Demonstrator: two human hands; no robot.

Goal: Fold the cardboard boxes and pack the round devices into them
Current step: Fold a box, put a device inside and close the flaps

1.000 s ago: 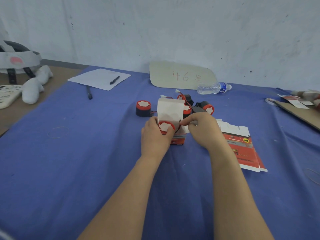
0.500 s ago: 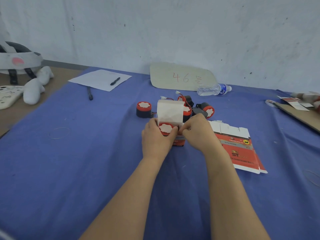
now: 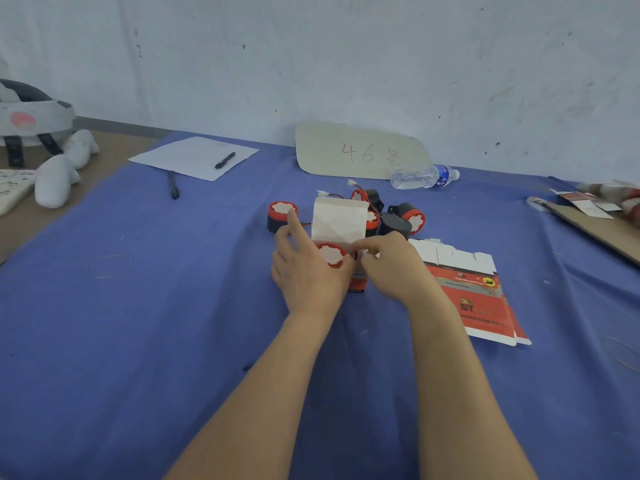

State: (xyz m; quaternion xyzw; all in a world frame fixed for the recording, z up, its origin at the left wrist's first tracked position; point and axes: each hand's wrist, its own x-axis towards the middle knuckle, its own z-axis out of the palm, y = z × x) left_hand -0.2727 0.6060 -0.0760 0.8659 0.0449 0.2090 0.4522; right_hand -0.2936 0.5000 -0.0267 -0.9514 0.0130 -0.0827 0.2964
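Note:
A red and white cardboard box stands on the blue cloth with its top flap raised. A round black device with a red and white face sits in its open top. My left hand grips the box's left side, index finger lifted. My right hand pinches a side flap at the box's right edge. Several more round devices lie behind: one to the left, others to the right, with red wires. Flat unfolded boxes lie to the right.
A water bottle and a card marked 46 lie at the back. Paper with a pen and another pen are back left. White objects sit at the left edge, cardboard at the right.
My left index finger has lifted off the box. My right hand has shifted slightly left onto the side flap. The device sits at the box's opening as before.

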